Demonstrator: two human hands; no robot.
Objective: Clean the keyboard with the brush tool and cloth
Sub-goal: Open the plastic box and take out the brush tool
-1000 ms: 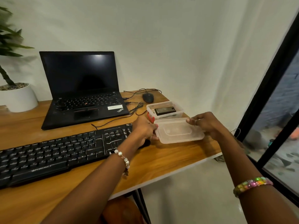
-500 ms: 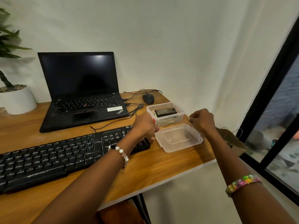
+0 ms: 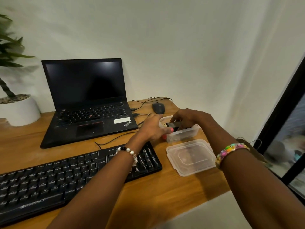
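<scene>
Now, right hand: right hand reaches into the clear plastic box, fingers curled on a black rectangular object.
Left hand: left hand steadies the box's near-left corner, fingers bent against it.
Lid: clear plastic lid lies just before the box.
Keyboard: black full-size keyboard lies on the wooden tabletop, left of the lid.

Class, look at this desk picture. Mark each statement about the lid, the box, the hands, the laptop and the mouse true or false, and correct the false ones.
1. The lid lies on the desk, off the box. True.
2. The right hand reaches into the box. True.
3. The left hand rests on the keyboard. False: it is at the box's left side, past the keyboard.
4. The laptop screen shows a bright picture. False: it is dark.
5. The mouse lies behind the box. True.
</scene>
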